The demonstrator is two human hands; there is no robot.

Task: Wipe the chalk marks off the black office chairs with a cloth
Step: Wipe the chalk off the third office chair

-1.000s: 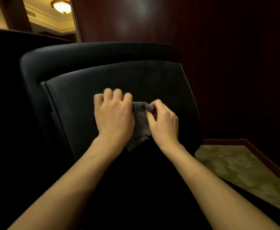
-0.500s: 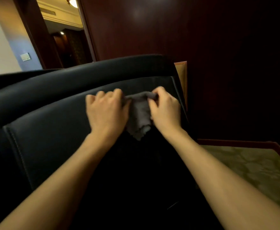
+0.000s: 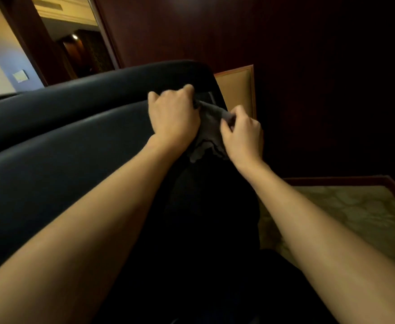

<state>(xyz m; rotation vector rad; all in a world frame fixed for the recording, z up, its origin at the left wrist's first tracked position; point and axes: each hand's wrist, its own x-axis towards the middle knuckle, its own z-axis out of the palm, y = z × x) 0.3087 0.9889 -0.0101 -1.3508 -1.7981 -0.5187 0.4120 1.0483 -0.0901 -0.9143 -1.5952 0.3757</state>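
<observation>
While both hands' curled fingers (image 3: pixel 227 123) pinch it, the cloth (image 3: pixel 209 129) hangs between them against the chair (image 3: pixel 75 141).

The black chair (image 3: pixel 79 146) has a smooth leather-like cover with a soft sheen along its padded top. The grey cloth (image 3: pixel 209 127) looks matt and soft, with a wavy edge. The wall panel (image 3: pixel 215 31) behind is dark polished wood, slightly glossy. The floor carpet (image 3: pixel 346 213) looks matt and patterned.
</observation>
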